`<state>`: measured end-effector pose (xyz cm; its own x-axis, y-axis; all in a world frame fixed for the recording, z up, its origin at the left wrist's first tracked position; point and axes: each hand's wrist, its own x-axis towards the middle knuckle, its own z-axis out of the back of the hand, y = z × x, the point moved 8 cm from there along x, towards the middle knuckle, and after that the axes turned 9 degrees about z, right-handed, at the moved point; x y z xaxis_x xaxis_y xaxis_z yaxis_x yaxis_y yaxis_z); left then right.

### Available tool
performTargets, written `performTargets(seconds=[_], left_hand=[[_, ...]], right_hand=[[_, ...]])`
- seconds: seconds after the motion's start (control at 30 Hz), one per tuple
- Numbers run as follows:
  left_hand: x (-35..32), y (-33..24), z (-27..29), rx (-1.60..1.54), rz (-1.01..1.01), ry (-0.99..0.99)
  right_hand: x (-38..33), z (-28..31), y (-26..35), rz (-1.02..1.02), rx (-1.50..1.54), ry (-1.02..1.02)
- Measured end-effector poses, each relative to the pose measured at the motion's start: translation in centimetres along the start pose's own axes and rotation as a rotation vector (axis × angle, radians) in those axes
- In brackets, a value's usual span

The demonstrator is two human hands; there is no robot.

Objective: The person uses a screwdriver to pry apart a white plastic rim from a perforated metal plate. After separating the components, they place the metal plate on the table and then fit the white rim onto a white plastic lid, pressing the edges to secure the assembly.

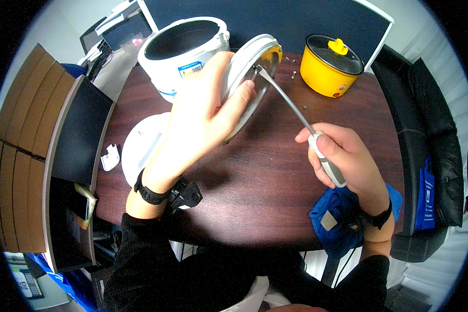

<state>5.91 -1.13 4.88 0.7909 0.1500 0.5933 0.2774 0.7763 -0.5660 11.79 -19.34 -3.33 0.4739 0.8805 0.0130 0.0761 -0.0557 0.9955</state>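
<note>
My left hand [208,106] grips a round white lid [242,61], held up on edge above the table. The lid has a metallic, partly yellow-looking inner side. In my closed right hand [351,156] is a screwdriver [291,103] with a grey and white handle. Its shaft slants up to the left, and the tip meets the lid's inner side near my left thumb; what it touches there is too small to make out. Behind my left hand stands a white cooker body [158,67] with a dark open top. A round white piece [132,148] lies partly hidden under my left forearm.
A yellow electric pot [322,73] with a glass lid stands at the back right, with several small screws [294,74] beside it. A small white part [110,157] lies at the left edge. Blue cloth [338,218] is below my right wrist. Shelving [78,135] borders the table's left.
</note>
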Motion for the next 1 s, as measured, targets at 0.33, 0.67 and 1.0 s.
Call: performTargets(seconds=[0.33,0.67,1.0], left_hand=[[0.0,1.4,-1.2,-0.192,0.117,0.181],[-0.1,0.4,-0.6,-0.169,0.034,0.205],[0.0,0.1,0.2,-0.140,0.020,0.132]], right_hand=[[-2.4,0.1,6.4,0.565,-1.309,-0.425],[-1.9,1.1,5.3,0.440,-0.928,-0.335],[-0.3,-0.2,0.7,0.044,-0.175,-0.132]])
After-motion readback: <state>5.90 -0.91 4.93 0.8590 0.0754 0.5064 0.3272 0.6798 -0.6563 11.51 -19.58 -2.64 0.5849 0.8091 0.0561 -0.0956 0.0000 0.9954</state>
